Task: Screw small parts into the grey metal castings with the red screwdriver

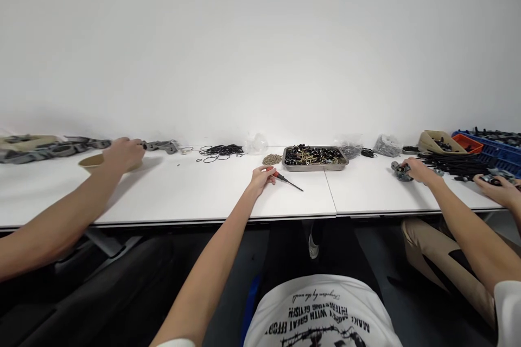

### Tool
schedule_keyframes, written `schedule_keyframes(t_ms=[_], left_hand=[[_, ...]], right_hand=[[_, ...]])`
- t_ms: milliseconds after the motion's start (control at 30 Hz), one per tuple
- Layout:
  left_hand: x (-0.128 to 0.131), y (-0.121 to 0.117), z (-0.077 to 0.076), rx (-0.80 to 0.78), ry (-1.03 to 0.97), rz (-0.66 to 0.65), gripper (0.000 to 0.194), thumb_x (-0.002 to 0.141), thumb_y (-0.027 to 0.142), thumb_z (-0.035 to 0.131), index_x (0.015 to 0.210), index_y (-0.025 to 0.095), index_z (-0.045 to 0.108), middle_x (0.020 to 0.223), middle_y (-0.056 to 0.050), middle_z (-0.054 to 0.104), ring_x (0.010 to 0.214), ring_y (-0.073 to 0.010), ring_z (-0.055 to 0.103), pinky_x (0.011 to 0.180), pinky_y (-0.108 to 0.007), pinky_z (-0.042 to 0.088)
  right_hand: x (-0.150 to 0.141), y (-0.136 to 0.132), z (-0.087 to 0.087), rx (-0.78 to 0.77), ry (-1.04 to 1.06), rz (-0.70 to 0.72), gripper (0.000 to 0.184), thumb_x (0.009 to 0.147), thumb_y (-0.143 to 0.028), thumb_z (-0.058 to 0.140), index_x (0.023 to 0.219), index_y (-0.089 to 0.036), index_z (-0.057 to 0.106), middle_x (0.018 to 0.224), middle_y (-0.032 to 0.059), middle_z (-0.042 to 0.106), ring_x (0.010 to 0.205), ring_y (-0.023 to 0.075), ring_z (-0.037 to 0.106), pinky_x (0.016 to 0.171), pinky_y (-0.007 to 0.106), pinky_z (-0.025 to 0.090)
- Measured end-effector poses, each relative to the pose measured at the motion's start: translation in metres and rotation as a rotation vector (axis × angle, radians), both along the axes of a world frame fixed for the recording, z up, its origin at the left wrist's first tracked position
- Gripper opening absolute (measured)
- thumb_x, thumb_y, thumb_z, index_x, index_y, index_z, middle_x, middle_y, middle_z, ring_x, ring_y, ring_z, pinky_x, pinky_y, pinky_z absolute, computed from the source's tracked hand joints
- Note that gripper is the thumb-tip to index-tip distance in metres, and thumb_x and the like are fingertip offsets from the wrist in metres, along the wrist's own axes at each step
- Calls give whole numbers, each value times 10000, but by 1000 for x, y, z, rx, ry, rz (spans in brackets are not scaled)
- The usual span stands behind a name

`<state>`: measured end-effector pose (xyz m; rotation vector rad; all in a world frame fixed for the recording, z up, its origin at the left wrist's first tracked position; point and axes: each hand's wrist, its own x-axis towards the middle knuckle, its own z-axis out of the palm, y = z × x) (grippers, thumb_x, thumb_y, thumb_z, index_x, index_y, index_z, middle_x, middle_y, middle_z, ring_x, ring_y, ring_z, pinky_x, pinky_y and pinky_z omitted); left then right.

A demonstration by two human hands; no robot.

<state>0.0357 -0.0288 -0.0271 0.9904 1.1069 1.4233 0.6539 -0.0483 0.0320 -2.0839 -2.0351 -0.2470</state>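
My left hand (262,180) rests at the middle of the white table, its fingers closed round the red handle of a screwdriver (291,181). The dark shaft points right and toward the table's front edge. Stretched out to the right, my right hand (419,169) has its fingers closed on a grey metal part (401,171) low over the tabletop. Between my hands stands a steel tray (317,167) full of black and brass-coloured small pieces. A small heap of brass-coloured pieces (272,159) lies just behind my left hand.
At left, a co-worker's hand (125,152) reaches over a beige bowl (91,161). Another person's hand (499,191) holds a grey part at far right. Black rings (222,150), black rods (453,163), a beige bin (428,142), an orange bin (468,143) and a blue crate (502,156) line the back.
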Motion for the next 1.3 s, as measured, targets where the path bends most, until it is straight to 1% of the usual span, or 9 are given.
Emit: schedule_keyframes(t_ms=[133,267,367,500,600,700,900,1067,1300], left_hand=[[0,0,0,0,8,1,158,885,2,688,992,92,614,675,-70,703,408,-106,559,442,-255,521],[-2,3,-3,0,2,3,176,872,8,709,996,90,614,677,-73,701,417,-120,579,462,-275,546],[-2,6,-6,13,-13,17,223,841,11,742,989,97,600,715,-87,715,489,-153,646,537,-314,600],[-1,11,-12,80,96,84,352,726,-15,799,969,134,592,772,-62,719,643,-196,717,700,-385,644],[-1,11,-16,186,457,156,315,699,36,803,936,155,633,842,-55,719,779,-213,712,806,-389,619],[1,8,-20,292,860,112,215,779,103,721,981,159,674,964,-90,734,931,-248,702,882,-378,575],[14,-3,-19,348,1418,-73,169,857,153,602,1002,161,687,1002,-129,712,962,-292,690,840,-364,520],[17,-9,-14,358,1482,-114,152,976,298,559,1002,177,647,999,-115,724,923,-283,685,780,-354,489],[18,-12,-12,390,1519,-132,174,1021,308,522,1027,176,635,1047,-129,728,962,-290,681,787,-354,475]], right_hand=[[27,10,-8,24,5,-62,298,744,-73,634,1012,-141,747,1129,190,723,1105,341,686,963,394,514],[7,10,-16,108,-41,-100,469,723,-43,593,1153,-144,751,1249,206,694,1188,369,629,1009,443,473],[-40,11,-22,187,-76,-138,586,773,-78,579,1349,-155,658,1448,217,568,1308,399,513,1059,516,406],[-131,20,-38,131,43,-35,424,889,-159,558,1301,-179,656,1401,180,558,1293,357,492,1052,464,402],[-192,25,-57,77,184,-13,340,939,-151,510,1245,-142,659,1301,184,587,1234,316,532,1035,407,419],[-223,23,-72,45,214,-62,329,965,-126,451,1224,-97,652,1235,212,609,1161,311,564,1003,392,426],[-225,17,-75,20,241,-133,357,963,-84,425,1238,-58,650,1250,240,627,1166,318,578,1002,388,416],[-228,17,-72,3,264,-178,354,981,-86,413,1239,-42,651,1266,250,628,1169,316,602,993,376,425],[-227,17,-74,13,276,-191,339,976,-94,421,1217,-53,657,1243,240,635,1150,306,607,996,371,425]])
